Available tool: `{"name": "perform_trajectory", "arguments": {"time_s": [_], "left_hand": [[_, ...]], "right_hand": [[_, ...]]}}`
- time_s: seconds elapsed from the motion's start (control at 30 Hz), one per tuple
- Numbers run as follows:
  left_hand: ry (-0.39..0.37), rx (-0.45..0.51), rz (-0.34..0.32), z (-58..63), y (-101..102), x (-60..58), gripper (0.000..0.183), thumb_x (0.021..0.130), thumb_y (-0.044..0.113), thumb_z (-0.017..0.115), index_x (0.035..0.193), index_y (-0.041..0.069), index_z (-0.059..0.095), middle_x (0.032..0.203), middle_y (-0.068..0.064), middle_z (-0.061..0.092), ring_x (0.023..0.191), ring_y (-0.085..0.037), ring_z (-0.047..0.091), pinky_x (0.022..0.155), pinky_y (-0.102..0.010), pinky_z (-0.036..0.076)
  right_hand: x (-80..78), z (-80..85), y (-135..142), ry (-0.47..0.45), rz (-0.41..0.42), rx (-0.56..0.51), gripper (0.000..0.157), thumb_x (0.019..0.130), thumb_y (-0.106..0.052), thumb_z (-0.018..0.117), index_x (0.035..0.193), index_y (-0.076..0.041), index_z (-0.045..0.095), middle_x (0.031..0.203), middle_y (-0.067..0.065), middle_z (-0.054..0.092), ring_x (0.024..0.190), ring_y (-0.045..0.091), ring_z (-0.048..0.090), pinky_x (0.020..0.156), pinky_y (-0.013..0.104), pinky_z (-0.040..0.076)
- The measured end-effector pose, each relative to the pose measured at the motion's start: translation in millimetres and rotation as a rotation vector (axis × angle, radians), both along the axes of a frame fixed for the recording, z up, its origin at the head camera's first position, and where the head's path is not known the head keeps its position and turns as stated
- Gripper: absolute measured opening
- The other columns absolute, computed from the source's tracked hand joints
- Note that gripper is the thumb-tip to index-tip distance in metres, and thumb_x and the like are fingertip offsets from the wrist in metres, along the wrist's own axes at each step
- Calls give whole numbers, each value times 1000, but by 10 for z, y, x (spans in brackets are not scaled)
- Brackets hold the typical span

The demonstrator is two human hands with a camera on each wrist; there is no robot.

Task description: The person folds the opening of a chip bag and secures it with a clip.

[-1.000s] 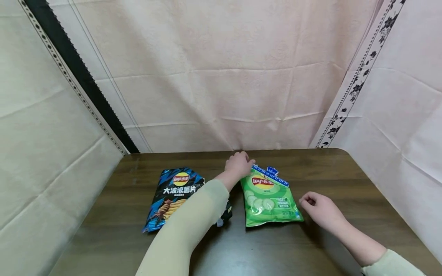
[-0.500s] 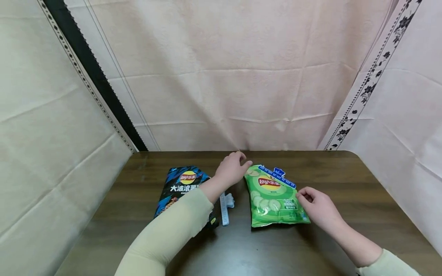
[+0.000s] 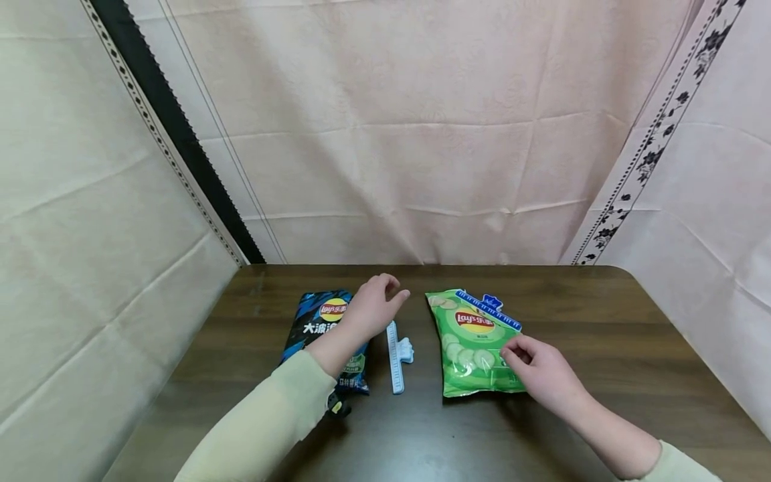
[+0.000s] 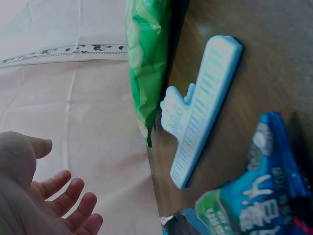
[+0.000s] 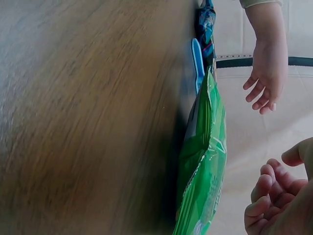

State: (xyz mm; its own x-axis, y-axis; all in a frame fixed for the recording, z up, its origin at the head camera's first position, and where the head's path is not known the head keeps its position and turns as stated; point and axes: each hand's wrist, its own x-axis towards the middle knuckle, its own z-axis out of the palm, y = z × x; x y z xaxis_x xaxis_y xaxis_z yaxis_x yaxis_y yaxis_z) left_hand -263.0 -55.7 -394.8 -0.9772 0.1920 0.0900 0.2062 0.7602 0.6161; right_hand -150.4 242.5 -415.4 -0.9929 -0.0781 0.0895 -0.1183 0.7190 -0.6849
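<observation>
My left hand [image 3: 372, 309] hovers over the upper right part of a black-and-blue bag of potato chips [image 3: 301, 340], fingers relaxed and holding nothing. Between the two bags a light blue sealing clip [image 3: 395, 365] lies on the table. To its right is a green bag of potato chips [image 3: 466, 351], with a dark blue sealing clip [image 3: 489, 310] along its slanted top edge. Above that bag's right side, my right hand [image 3: 545, 375] hangs with loosely curled fingers; the right wrist view shows nothing between thumb and fingers [image 5: 264, 188]. The left forearm hides part of the dark bag.
A brown wooden table [image 3: 602, 335] carries everything. Pale cloth [image 3: 421, 167] hangs behind its far edge and along both sides. A small dark object [image 3: 338, 406] shows beside the left sleeve, below the dark bag; its kind is unclear.
My left hand has moved left, from the green bag's top corner to over the dark bag, uncovering the light blue clip. The right hand has shifted left over the green bag's edge.
</observation>
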Motion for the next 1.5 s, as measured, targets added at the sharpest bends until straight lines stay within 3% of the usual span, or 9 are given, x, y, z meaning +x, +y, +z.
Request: {"name": "perform_trajectory", "arguments": {"time_s": [0.6,1.0,1.23,1.5], "left_hand": [[-20,-2,69,-46,-263,-32,41,99,44,58,125,13,59,122,-10,60,103,-23,57,90,-42,51],[-80,-227,75,-72,-610,-251,44,100,44,57,126,10,61,125,-12,58,112,-30,56,94,-47,48],[-93,-258,94,-59,-798,-329,41,100,41,57,123,8,62,121,-14,60,107,-31,59,92,-50,49],[-87,-334,69,-36,-920,-424,44,101,41,55,128,7,62,126,-16,59,115,-35,57,95,-53,47]], "right_hand": [[23,17,-182,-35,70,-8,11,98,-21,63,98,-13,69,82,-2,60,76,16,52,64,28,45],[19,13,-570,-134,269,-1,9,97,-24,65,94,-16,68,80,-6,58,76,15,53,64,28,45],[-4,5,-770,-168,320,14,13,97,-28,65,97,-16,70,79,-8,59,75,15,54,65,29,46],[-40,-60,-983,-212,410,53,17,97,-30,63,102,-16,73,82,-11,61,76,11,55,68,32,47]]}}
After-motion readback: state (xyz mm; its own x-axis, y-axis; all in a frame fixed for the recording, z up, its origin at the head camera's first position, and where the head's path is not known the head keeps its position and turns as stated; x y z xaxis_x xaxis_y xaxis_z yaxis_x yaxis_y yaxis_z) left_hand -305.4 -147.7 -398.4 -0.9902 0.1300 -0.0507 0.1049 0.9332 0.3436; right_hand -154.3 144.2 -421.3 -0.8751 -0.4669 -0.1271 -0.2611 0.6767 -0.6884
